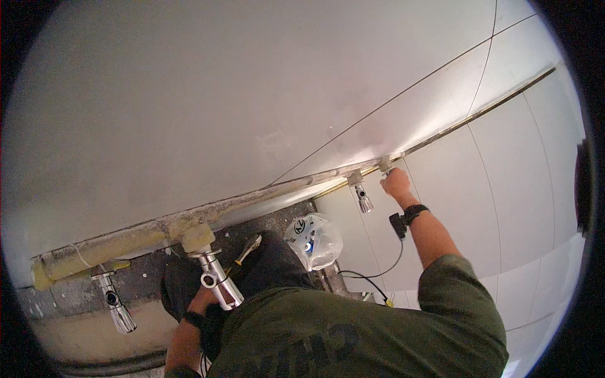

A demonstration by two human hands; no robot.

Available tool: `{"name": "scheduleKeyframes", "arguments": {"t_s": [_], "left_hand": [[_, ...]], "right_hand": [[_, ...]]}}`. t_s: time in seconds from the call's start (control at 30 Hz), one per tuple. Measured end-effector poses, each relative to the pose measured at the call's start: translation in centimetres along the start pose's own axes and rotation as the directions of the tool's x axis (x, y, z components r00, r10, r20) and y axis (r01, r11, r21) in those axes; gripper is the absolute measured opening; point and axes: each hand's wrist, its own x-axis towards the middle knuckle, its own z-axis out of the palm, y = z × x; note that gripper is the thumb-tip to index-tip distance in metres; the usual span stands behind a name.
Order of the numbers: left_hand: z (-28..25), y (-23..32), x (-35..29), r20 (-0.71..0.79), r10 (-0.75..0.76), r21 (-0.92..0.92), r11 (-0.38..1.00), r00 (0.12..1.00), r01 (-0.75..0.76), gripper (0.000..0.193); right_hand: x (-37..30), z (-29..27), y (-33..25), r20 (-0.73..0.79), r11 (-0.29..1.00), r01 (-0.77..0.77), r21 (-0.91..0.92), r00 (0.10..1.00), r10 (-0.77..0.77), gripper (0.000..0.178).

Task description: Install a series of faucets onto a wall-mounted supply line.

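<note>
At the wall on the right, my right hand (396, 183) is closed, its fingertips against a pale, crusted pipe outlet (386, 165). What they hold is hidden by the hand. My left hand (203, 298) is low in front of my body, largely covered by a chrome angle valve (217, 281), and its fingers do not show. Just beyond that valve is a hand tool with a yellow grip and metal end (248, 250), resting against dark trousers; I cannot tell whether my left hand touches it. Another chrome angle valve (363, 199) hangs beside my right hand.
A third chrome valve (118, 310) hangs at lower left. All hang from a pipe in yellowish, dusty lagging (104, 254) along the wall's edge. A clear plastic bag (315, 242) with small items sits below. A cable (398, 255) loops from the black device at my right wrist.
</note>
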Motion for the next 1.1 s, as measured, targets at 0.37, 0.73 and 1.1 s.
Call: {"name": "scheduleKeyframes", "arguments": {"t_s": [0.37, 0.73, 1.1], "left_hand": [[-1.7, -0.3, 0.2, 0.017, -0.105, 0.049, 0.993, 0.994, 0.104, 0.041], [-3.2, 7.2, -0.5, -0.071, -0.337, -0.06, 0.941, 0.939, 0.333, 0.037], [-2.2, 4.6, 0.8, 0.041, -0.304, -0.027, 0.952, 0.952, 0.305, 0.061]], "right_hand": [[4.5, 0.1, 3.7, 0.778, 0.488, -0.608, 0.626, 0.524, -0.345, 0.023], [-2.2, 0.4, -1.0, -0.104, 1.0, 0.001, 0.001, 0.995, -0.001, 0.044], [0.5, -0.1, 3.1, 0.036, 0.933, 0.267, 0.241, 0.958, -0.284, 0.028]]}}
